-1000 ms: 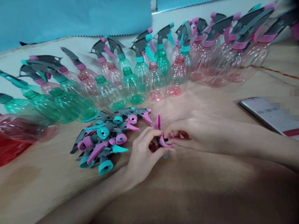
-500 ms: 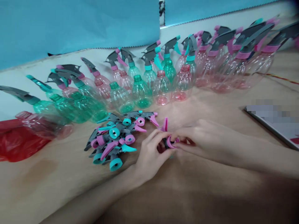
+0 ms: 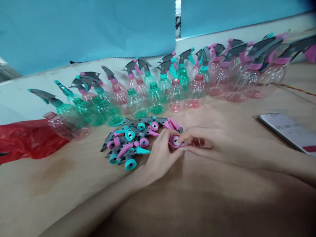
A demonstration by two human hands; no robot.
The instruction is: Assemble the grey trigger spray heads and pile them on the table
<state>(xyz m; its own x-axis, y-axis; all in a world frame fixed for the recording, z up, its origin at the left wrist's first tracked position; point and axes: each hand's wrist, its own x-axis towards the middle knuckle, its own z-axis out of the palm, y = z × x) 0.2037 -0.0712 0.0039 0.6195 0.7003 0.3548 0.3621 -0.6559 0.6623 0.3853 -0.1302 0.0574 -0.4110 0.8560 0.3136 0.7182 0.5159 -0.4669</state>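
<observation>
Pink plastic forms the round collar of a spray head [image 3: 174, 143], just right of the pile [image 3: 130, 135] of grey, pink and turquoise ones on the smooth tabletop [image 3: 222, 113]. The left hand [image 3: 160, 154]'s grip pinches that collar, hiding much of the body; the right hand [image 3: 203, 140]'s fingertips bunch at its rim, on what I cannot tell. Behind the pile stand fluted, see-through bottles [image 3: 157, 98]; left of it, a crinkled red bag [image 3: 32, 140]; well right, a phone [image 3: 290, 131] with blurred digits.

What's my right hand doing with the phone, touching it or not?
Apart. The head view shows a strip of table between the right hand and the phone.
</observation>
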